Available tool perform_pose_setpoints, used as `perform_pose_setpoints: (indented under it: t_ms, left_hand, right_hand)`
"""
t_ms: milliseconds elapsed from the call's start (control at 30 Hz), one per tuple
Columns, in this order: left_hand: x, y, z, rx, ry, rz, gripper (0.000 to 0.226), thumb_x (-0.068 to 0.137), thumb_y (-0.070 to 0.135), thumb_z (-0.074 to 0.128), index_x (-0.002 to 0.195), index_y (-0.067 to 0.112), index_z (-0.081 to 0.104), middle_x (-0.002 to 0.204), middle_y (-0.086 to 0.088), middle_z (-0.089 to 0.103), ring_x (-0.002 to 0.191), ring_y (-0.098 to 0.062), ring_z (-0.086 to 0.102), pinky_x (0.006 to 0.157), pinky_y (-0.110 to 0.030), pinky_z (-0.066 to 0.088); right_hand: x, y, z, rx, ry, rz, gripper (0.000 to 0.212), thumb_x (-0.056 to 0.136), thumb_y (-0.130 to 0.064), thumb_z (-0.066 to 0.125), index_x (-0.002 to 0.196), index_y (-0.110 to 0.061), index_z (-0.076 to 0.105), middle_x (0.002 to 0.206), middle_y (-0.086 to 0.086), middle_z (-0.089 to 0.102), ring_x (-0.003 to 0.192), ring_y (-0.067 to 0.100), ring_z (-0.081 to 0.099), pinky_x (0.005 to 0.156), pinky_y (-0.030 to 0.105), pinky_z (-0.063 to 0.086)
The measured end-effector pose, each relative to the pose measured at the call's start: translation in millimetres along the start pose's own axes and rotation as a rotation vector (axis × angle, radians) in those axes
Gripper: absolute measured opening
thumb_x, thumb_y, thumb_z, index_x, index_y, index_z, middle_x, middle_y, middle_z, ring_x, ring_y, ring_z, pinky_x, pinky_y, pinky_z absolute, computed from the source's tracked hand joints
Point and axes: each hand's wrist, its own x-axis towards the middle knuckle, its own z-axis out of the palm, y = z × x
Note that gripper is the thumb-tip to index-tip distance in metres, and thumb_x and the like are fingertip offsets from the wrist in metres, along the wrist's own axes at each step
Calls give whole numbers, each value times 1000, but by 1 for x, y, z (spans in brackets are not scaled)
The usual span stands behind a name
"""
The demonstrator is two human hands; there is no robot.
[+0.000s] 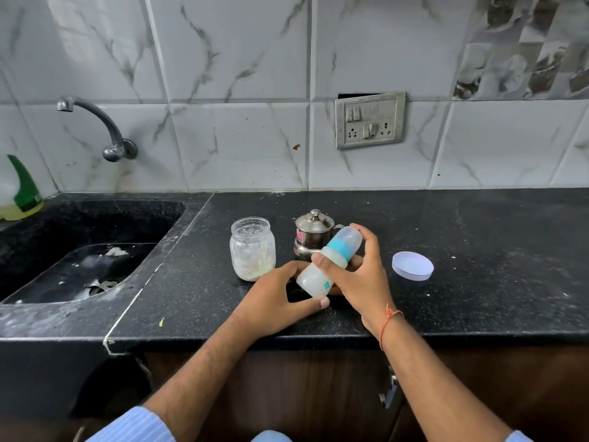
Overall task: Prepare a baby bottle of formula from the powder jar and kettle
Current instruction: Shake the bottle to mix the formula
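A baby bottle [318,275] with a blue collar and clear cap, milky inside, is tilted with its top to the upper right above the black counter [478,282]. My right hand [360,279] grips its upper part around the collar. My left hand [277,301] curls around its base, thumb under it. Behind the bottle stands a small steel kettle [310,234] with its lid on. Left of the kettle is the open glass powder jar [252,252] with a little powder at the bottom. The jar's white lid [412,265] lies flat to the right.
A black sink [63,237] with a wall tap [95,122] fills the left side. A green-capped bottle [22,193] stands at the sink's far left corner. A switch and socket plate [369,121] is on the tiled wall.
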Motion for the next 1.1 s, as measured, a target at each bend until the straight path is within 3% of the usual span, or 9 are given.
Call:
perform_pose_setpoints:
  t_ms: [67, 200, 367, 567, 700, 833, 933, 1067, 1100]
  left_hand:
    - [0, -2, 0, 20, -3, 2, 65, 87, 59, 86, 142, 32, 63, 122, 21, 74, 115, 6, 67, 102, -32, 58]
    - [0, -4, -3, -93, 5, -4, 64, 95, 59, 75, 148, 27, 60, 132, 22, 72, 126, 7, 65, 113, -37, 54]
    - [-3, -4, -11, -273, -144, -20, 85, 96, 59, 70, 167, 26, 38, 151, 9, 65, 140, -11, 62, 122, -43, 48]
    - [-1, -4, -15, -334, -271, -1, 80, 104, 53, 61, 170, 36, 19, 167, 21, 46, 154, 4, 41, 128, -25, 34]
    - [1, -7, -11, -353, -232, 7, 97, 99, 68, 53, 176, 24, 15, 163, 19, 53, 149, 6, 47, 131, -32, 34]
    - [1, -7, -3, -329, -120, 14, 109, 91, 66, 66, 175, 19, 15, 123, 11, 78, 124, -8, 69, 118, -29, 48]
    - [0, -9, -1, -281, -95, 53, 121, 80, 64, 83, 175, 21, 21, 129, 22, 70, 127, -4, 66, 116, -25, 49]
    - [-1, -8, -3, -172, -75, 56, 134, 69, 74, 89, 175, 30, 19, 146, 28, 55, 135, 6, 53, 117, -22, 47]
    - [-1, -8, -2, -151, -70, 59, 135, 69, 73, 91, 175, 30, 19, 148, 28, 53, 136, 8, 51, 117, -21, 46]
  right_hand:
    - [-1, 1, 0, 19, -72, 10, 81, 77, -53, 91, 141, -61, 42, 129, -4, 70, 111, 15, 74, 80, 42, 67]
    - [3, -1, -7, 260, -248, 100, 71, 105, -28, 66, 157, -57, 27, 124, 12, 74, 93, 29, 77, 66, 43, 64]
    - [0, -1, -12, 284, -370, 81, 105, 90, -15, 77, 159, -61, 13, 125, 12, 75, 107, 31, 75, 71, 41, 61]
    - [-6, -4, -4, 234, -396, 11, 126, 88, -10, 82, 156, -68, -7, 121, 17, 76, 107, 39, 77, 70, 48, 64]
    - [-5, -10, -3, 274, -332, 38, 116, 84, -14, 85, 157, -65, 10, 116, 19, 77, 99, 43, 78, 64, 51, 65]
    - [6, -7, -15, 613, 23, 97, 83, 91, -7, 77, 148, -48, 34, 127, 8, 70, 106, 34, 77, 71, 50, 65]
    - [2, -6, -13, 452, -201, 122, 85, 89, 3, 77, 146, -45, 38, 115, 10, 74, 103, 36, 77, 74, 51, 66]
    - [10, -1, -17, 633, 99, 97, 76, 93, -2, 77, 143, -42, 37, 130, 10, 68, 116, 37, 74, 77, 57, 65]
    - [10, -2, -17, 611, 69, 105, 75, 93, -2, 77, 141, -43, 38, 129, 9, 68, 115, 38, 74, 76, 56, 65]
